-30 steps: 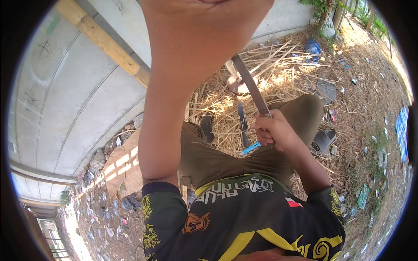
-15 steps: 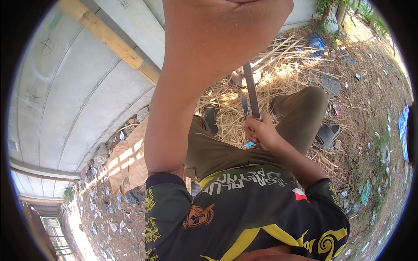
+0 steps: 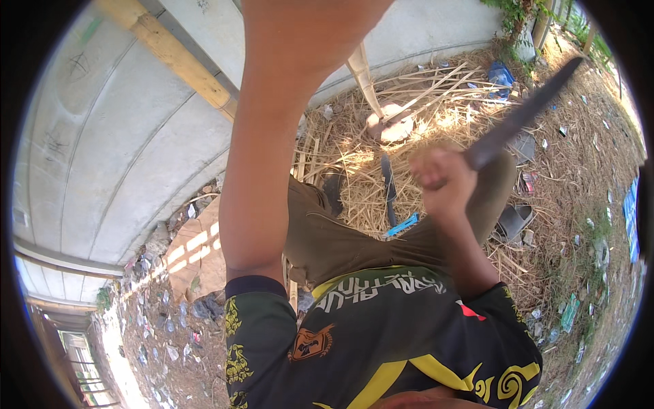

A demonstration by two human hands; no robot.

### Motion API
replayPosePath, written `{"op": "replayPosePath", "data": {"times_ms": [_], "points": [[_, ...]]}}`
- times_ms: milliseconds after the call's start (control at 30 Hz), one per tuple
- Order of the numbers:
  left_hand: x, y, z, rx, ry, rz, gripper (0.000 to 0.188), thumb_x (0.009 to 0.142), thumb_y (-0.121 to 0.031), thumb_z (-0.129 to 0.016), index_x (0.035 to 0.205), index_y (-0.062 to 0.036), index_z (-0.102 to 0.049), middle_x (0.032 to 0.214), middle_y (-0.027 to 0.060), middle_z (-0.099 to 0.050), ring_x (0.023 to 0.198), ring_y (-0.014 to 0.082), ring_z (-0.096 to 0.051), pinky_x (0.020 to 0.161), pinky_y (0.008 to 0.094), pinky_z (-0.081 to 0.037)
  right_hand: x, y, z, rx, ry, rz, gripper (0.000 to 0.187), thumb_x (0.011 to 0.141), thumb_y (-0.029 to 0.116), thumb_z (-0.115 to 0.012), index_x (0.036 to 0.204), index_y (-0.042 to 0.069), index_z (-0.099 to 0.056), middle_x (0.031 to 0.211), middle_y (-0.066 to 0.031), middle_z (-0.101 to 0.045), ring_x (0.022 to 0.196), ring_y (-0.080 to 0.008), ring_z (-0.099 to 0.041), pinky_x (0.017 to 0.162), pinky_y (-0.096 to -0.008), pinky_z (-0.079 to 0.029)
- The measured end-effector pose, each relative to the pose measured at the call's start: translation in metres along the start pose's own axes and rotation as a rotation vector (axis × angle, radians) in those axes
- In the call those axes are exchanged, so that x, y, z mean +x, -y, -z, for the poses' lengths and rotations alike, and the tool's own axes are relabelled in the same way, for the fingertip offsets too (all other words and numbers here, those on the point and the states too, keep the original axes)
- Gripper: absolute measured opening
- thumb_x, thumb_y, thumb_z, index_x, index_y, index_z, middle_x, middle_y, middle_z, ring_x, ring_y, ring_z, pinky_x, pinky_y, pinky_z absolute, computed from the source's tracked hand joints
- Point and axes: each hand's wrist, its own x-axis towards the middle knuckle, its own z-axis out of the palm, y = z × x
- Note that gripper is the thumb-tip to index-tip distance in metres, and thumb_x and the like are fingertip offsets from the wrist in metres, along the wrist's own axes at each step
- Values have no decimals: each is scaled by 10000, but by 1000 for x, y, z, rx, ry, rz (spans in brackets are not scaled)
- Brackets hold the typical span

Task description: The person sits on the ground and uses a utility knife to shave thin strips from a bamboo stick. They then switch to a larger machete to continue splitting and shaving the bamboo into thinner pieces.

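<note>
My right hand [image 3: 446,177] is closed round the handle of a machete [image 3: 524,112], whose dark blade points up and to the right, above my right knee. At the top edge my left arm reaches forward, and the fingers of my left hand [image 3: 306,27] are out of sight. A pale bamboo piece [image 3: 364,78] runs down from under that hand, its lower end at a light stone block [image 3: 395,126]. Between my legs, a dark-bladed knife [image 3: 388,187] lies on the shavings beside a bright blue narrow object [image 3: 402,225].
Bamboo strips and shavings [image 3: 364,204] cover the ground before me. A grey wall [image 3: 136,150] with a bamboo pole [image 3: 170,51] stands at the left. A dark sandal [image 3: 514,221] lies right of my knee; a blue plastic bag [image 3: 501,76] is farther off, with litter around.
My right hand has swung the machete up and right, away from the bamboo. My left arm has shifted slightly left, uncovering the bamboo piece and the stone block.
</note>
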Motion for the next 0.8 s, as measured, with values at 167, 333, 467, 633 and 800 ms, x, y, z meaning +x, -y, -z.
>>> {"op": "replayPosePath", "data": {"times_ms": [167, 333, 467, 633, 800], "points": [[13, -2, -12, 16, 95, 10, 453, 803, 100, -586, 596, -164, -282, 550, -87, -304, 489, 4, -286, 432, 220, -198, -26, -6, -9, -470, -140, -757, 318, 859, 103, -645, 675, 152, -391, 540, 24, -376, 447, -124, -384, 525, -320, -362], [24, 6, 19, -146, 45, 146, 483, 821, 95, -577, 609, -195, -256, 556, -86, -307, 470, 14, -253, 418, 240, -176, 71, 91, -27, -369, -117, -148, 332, 902, 49, -569, 667, 161, -363, 601, 24, -325, 551, -122, -373, 660, -335, -408], [24, 13, 23, -175, 22, 142, 506, 836, 105, -594, 613, -194, -252, 570, -90, -298, 487, 11, -244, 436, 235, -176, 90, 98, -22, -227, -355, 411, 315, 916, 45, -471, 662, 179, -341, 603, 13, -304, 562, -136, -362, 757, -383, -414], [36, 14, -1, 38, 174, -78, 490, 855, 99, -604, 619, -165, -266, 604, -102, -261, 552, 3, -256, 492, 216, -208, -50, -81, 22, -257, 8, -726, 207, 920, 152, -583, 847, 99, -397, 581, -8, -425, 476, -139, -423, 545, -343, -343], [33, 19, 38, -144, 64, 197, 526, 868, 100, -611, 624, -190, -244, 593, -96, -278, 526, 23, -269, 473, 237, -194, 3, -21, -13, -582, -82, -814, 221, 846, 65, -693, 736, 79, -502, 544, 16, -418, 429, -108, -400, 438, -287, -313]]}}
